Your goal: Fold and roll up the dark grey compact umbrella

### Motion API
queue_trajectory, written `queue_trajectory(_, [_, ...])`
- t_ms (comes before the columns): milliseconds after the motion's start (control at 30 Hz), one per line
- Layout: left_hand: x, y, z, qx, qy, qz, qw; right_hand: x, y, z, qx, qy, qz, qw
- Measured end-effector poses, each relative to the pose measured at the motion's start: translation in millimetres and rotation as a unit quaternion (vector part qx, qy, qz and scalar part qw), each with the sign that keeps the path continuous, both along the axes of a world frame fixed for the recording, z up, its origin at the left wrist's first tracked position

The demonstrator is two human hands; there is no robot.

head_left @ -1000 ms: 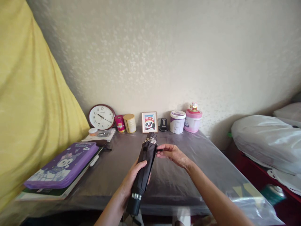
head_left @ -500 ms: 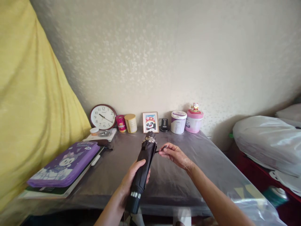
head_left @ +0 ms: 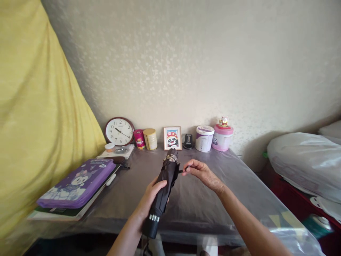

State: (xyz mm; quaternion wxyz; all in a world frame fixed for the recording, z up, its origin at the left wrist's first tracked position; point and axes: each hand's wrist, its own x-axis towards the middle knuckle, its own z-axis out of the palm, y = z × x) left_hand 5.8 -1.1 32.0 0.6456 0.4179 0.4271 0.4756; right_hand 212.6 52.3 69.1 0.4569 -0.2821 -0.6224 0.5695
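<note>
A folded black umbrella (head_left: pixel 164 188) is held at a slant above the near half of the table, its handle toward me and its patterned tip end pointing away. My left hand (head_left: pixel 152 193) wraps round its middle, thumb on top. To the right of the umbrella, my right hand (head_left: pixel 201 173) pinches the end of a short dark strap (head_left: pixel 181 171) that comes off the umbrella's side. The strap is stretched between the fabric and my fingertips. The left fingers are partly hidden under the umbrella.
A plastic-covered table (head_left: pixel 202 199) lies beneath. Along the wall stand a clock (head_left: pixel 119 131), cans (head_left: pixel 150 139), a picture frame (head_left: pixel 172 138), and tubs (head_left: pixel 204 139). A purple case (head_left: pixel 77 183) rests on books at left. Bagged bedding (head_left: pixel 303 160) is at right.
The view has shifted slightly, so everything sits a little to the right. Both hands keep their holds on the umbrella and its strap.
</note>
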Motion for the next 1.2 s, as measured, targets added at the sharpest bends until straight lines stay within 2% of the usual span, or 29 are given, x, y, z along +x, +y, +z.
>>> queue_trajectory(133, [6, 0, 2.6, 0.050, 0.079, 0.015, 0.996, -11, -1, 2.4, 0.013, -0.004, -0.010, 1.000])
queue_trajectory(300, [12, -1, 3.1, 0.136, 0.179, 0.032, 0.974, -21, 2, -6.3, 0.041, -0.037, -0.021, 0.998])
queue_trajectory(400, [15, -1, -2.4, 0.180, 0.226, 0.029, 0.957, -25, 4, -13.6, 0.061, -0.069, -0.028, 0.995])
queue_trajectory(500, [17, 0, -11.3, 0.205, 0.271, 0.022, 0.940, -26, 5, -17.1, 0.120, -0.107, -0.030, 0.987])
queue_trajectory(633, [16, 3, -20.7, 0.201, 0.327, 0.029, 0.923, -26, 4, -15.6, 0.202, -0.156, -0.021, 0.967])
queue_trajectory(833, [14, 2, -25.0, 0.201, 0.368, 0.029, 0.908, -26, 6, -18.8, 0.265, -0.222, -0.020, 0.938])
queue_trajectory(1200, [16, -3, -19.3, 0.203, 0.390, 0.036, 0.897, -30, 3, -20.2, 0.232, -0.222, -0.046, 0.946])
